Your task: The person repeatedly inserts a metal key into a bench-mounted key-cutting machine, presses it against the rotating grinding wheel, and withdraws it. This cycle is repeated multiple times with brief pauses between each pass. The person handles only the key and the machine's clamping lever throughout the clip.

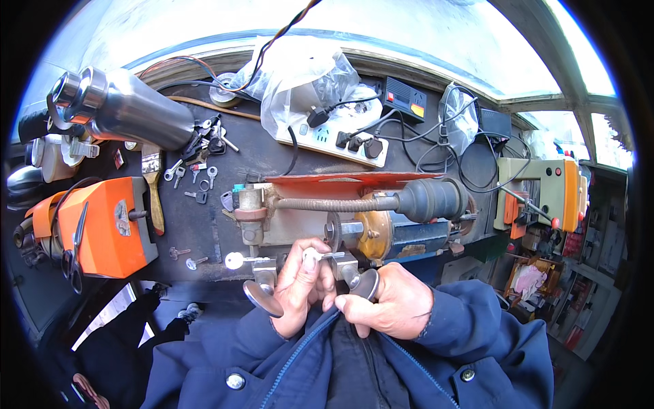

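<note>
A key-cutting machine with a grey motor housing and flexible shaft spans the bench before me. A key sits clamped in its left vise, above a round metal knob. My left hand pinches a second key at the right vise. My right hand has its fingers wrapped round that vise’s round knob, thumb bent low beside it. Two loose keys lie left of the vises.
Left are an orange machine with scissors, a brush, steel flasks and several keys. A power strip, tangled cables and plastic bags fill the back. A beige machine stands right. A person in dark clothing is at lower left.
</note>
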`<state>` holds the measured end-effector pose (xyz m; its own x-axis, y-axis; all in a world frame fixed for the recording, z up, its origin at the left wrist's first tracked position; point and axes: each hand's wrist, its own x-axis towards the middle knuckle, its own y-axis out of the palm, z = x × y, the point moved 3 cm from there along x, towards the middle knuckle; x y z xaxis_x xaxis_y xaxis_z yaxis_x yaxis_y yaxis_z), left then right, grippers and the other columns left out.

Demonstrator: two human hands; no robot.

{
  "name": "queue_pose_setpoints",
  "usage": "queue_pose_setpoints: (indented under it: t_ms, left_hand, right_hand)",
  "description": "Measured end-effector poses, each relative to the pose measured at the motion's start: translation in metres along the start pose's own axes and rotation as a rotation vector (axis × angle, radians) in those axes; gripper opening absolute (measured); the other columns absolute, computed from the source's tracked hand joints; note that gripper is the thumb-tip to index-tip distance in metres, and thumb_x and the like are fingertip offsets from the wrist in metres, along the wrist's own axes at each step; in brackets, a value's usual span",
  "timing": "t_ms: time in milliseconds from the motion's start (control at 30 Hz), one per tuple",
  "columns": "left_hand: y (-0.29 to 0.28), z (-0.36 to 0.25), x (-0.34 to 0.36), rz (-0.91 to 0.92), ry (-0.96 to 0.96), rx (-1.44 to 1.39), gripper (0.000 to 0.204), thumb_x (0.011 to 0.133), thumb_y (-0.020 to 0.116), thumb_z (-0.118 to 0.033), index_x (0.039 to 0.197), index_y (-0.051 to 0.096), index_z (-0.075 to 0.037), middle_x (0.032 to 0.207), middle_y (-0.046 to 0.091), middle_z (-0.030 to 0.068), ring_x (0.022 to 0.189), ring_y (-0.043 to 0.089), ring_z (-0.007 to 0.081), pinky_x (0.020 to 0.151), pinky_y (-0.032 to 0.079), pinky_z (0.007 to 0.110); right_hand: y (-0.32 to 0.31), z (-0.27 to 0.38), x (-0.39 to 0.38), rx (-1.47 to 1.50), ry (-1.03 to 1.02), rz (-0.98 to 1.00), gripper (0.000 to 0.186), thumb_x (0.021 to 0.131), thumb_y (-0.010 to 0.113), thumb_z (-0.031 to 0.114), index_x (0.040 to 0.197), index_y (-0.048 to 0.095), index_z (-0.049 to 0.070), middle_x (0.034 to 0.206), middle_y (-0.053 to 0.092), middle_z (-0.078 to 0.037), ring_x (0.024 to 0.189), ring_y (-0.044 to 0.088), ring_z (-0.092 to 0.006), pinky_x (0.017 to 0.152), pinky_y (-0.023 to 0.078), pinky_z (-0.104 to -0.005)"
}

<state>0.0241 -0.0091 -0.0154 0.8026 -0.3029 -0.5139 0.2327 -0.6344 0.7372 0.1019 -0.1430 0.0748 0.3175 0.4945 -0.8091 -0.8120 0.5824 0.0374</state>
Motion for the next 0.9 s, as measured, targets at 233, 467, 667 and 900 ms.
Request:
queue_pose_setpoints:
  t_ms: [233, 467, 667, 900]
  left_hand:
    - [0.005, 0.001, 0.002, 0.007, 0.01, -0.012, 0.033, 0.107, 0.041, -0.036, 0.128, 0.04, -0.011, 0.082, 0.049, 0.0082, 0.063, 0.049, 0.0159, 0.063, 0.045, 0.028]
    - [0.005, 0.001, 0.001, -0.002, -0.002, -0.016, 0.032, 0.108, 0.04, -0.035, 0.128, 0.04, -0.011, 0.082, 0.049, 0.0083, 0.063, 0.049, 0.0155, 0.063, 0.045, 0.028]
    - [0.004, 0.001, 0.002, -0.009, 0.009, 0.001, 0.032, 0.107, 0.041, -0.036, 0.128, 0.041, -0.011, 0.081, 0.049, 0.0075, 0.065, 0.049, 0.0146, 0.064, 0.044, 0.027]
    - [0.006, 0.0, 0.0, -0.003, -0.014, -0.05, 0.032, 0.107, 0.042, -0.036, 0.128, 0.041, -0.012, 0.082, 0.051, 0.0071, 0.071, 0.052, 0.0126, 0.066, 0.043, 0.026]
  right_hand:
    - [-0.013, 0.02, -0.011, -0.699, -0.173, -0.072, 0.052, 0.091, 0.057, 0.039, 0.058, 0.061, -0.001, 0.053, 0.056, -0.02, 0.053, 0.061, -0.0402, 0.054, 0.051, -0.0454]
    - [-0.012, 0.026, -0.014, -0.788, -0.269, -0.137, 0.049, 0.091, 0.058, 0.036, 0.057, 0.061, 0.001, 0.052, 0.056, -0.02, 0.05, 0.061, -0.0389, 0.051, 0.05, -0.0464]
    - [-0.013, 0.026, -0.013, -0.738, -0.324, -0.198, 0.054, 0.091, 0.061, 0.035, 0.05, 0.057, 0.001, 0.045, 0.048, -0.019, 0.044, 0.053, -0.0387, 0.045, 0.043, -0.0433]
    - [-0.005, 0.003, -0.003, 0.08, 0.028, -0.052, 0.054, 0.099, 0.05, 0.037, 0.064, 0.067, -0.001, 0.055, 0.061, -0.01, 0.042, 0.052, -0.0174, 0.047, 0.042, -0.0311]
